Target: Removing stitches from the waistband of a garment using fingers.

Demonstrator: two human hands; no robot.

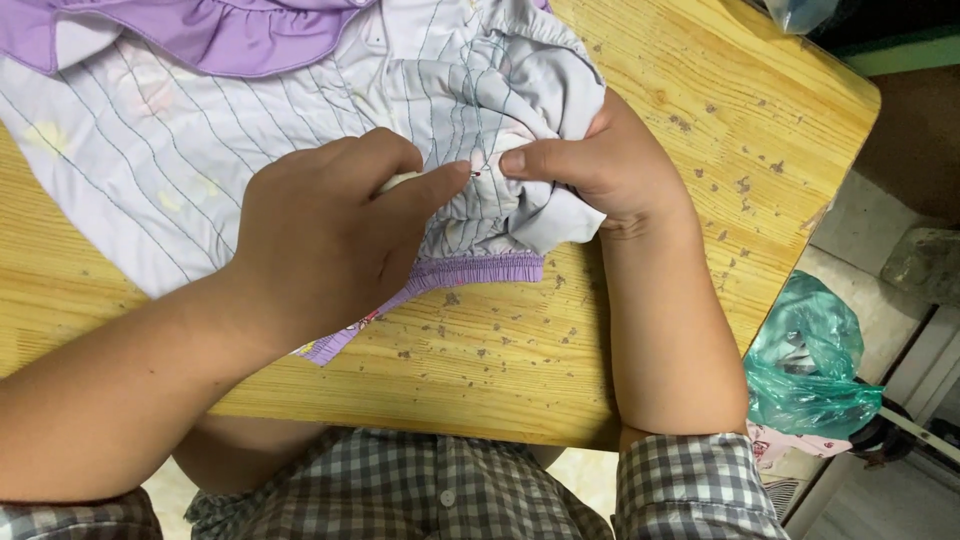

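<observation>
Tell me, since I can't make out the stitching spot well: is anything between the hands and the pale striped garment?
Nothing visible. The left hand presses directly on the pale striped garment, and the right hand pinches a bunched fold of it; their fingertips nearly meet on the cloth.

A speckled wooden table (700,130) and a green plastic bag (808,360) beside it.

Garment (180,150): thin woven cloth, pale lilac, matt, finely striped, creased where it is bunched. Its ruffle (230,30) and gathered elastic hem (480,270): deeper purple cloth, matt. Counter (700,130): yellow wood, grain visible, slight sheen, surface pitted with dark specks. Bag (810,360) at near right: thin green plastic, glossy, crinkled. Shirt (420,490): grey checked cloth, matt, with a pale button.
</observation>
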